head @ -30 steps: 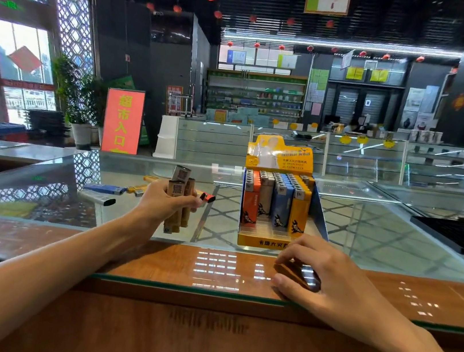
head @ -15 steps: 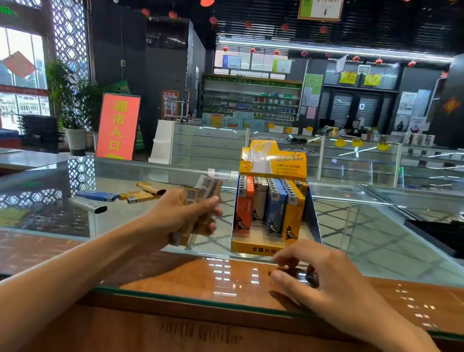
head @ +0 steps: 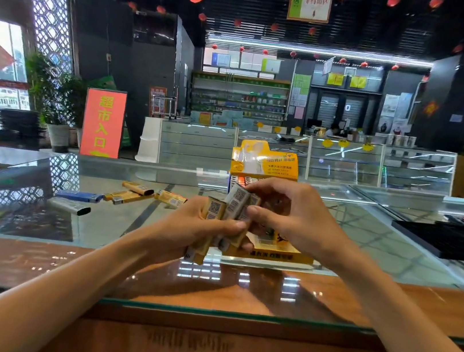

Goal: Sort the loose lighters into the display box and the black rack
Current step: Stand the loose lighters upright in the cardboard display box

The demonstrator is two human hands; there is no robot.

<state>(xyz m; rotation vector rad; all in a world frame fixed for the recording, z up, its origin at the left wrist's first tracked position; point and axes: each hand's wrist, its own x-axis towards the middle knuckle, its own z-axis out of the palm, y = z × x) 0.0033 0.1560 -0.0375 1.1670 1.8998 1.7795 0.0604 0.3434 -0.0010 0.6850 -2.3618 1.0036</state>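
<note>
Risen off the surface (head: 208,287) to join left hand (head: 186,229): right hand (head: 293,218), both clamped on brown lighters (head: 228,214); beyond, yellow display box (head: 266,160).

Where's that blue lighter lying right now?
In the head view, the blue lighter lies on the glass counter, left of both hands, between the yellow lighters behind it and a grey lighter in front.

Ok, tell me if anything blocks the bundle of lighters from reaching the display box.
Nothing separate does. The lighters are gripped in the left hand directly in front of the display box; only the right hand, touching the bundle, lies between them.
</note>
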